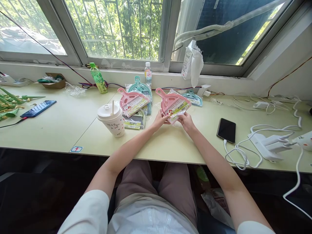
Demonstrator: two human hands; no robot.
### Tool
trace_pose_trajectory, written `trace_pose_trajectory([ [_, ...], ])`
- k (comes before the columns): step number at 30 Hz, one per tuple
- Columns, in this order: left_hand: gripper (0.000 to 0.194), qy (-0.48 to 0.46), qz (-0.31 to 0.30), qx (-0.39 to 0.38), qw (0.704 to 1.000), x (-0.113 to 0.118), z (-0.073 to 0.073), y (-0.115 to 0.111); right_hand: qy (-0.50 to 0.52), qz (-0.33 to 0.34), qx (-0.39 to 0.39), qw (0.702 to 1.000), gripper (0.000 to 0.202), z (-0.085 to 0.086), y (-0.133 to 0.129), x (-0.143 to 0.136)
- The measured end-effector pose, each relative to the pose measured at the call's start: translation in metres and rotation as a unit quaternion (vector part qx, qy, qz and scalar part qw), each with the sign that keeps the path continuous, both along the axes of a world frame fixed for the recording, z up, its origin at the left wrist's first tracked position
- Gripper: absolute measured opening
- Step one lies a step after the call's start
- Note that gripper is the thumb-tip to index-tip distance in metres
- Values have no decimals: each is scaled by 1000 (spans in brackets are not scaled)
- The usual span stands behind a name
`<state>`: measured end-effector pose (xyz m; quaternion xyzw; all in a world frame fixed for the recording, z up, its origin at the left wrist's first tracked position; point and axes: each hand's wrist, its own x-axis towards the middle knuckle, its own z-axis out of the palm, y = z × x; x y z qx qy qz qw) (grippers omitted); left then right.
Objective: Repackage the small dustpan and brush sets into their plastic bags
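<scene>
Between my two hands I hold a pink mini dustpan and brush set (172, 103) in a clear bag with a green and white label. My left hand (160, 121) grips its lower left corner, and my right hand (187, 122) pinches the lower right side. To the left lies a pile of similar bagged sets: another pink set (133, 100) on top, a teal set (137, 85) behind it and a grey set (135, 122) below. One more teal set (193, 97) rests behind my right hand, partly covered by the held set.
A lidded paper cup (112, 120) stands left of my hands. Two bottles, one green (98, 78) and one clear (148, 74), stand by the window. To the right are a phone (226, 130) and a power strip (264, 146) with tangled white cables; another phone (38, 108) lies far left.
</scene>
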<state>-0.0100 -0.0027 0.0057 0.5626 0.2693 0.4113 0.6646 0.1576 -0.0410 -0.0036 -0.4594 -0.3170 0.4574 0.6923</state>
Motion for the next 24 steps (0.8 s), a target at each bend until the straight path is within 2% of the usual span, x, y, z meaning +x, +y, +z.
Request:
trace_pose_trajectory([
  [12,46,7,2,3,1000,0,0,0,-12,-9,-21,1000,19,4,-2,-2],
  [24,49,4,-7,6,1000,0,-4,2,-3,-6,-21,1000,18,-1,2,1],
])
